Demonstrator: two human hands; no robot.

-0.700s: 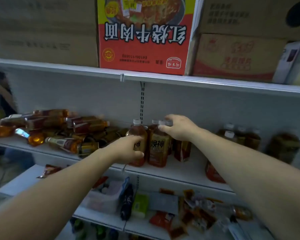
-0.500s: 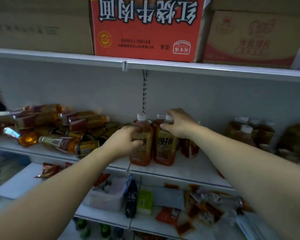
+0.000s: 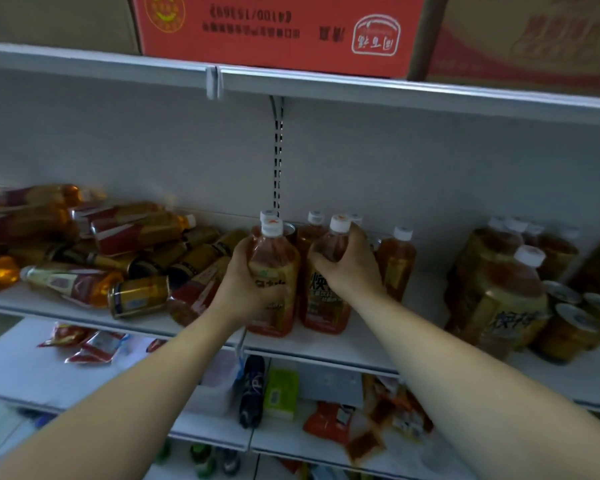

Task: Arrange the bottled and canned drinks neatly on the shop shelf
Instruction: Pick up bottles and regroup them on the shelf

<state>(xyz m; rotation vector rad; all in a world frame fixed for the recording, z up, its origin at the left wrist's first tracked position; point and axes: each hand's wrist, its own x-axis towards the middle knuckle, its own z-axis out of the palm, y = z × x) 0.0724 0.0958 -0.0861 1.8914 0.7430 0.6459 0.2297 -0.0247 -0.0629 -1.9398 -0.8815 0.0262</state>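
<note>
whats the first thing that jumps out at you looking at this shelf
Two bare hands grip upright tea bottles at the middle shelf's front edge: the left hand on one bottle, the right hand on its neighbour. Left of them sprawls a heap of toppled bottles and cans.

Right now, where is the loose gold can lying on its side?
Head view, left of centre: the gold can lies at the middle shelf's front edge, just left of the left hand.

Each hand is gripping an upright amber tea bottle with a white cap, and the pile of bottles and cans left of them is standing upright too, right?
Not quite. In the head view the pile of bottles and cans lies toppled on its sides. The left hand and right hand do grip upright bottles.
</note>
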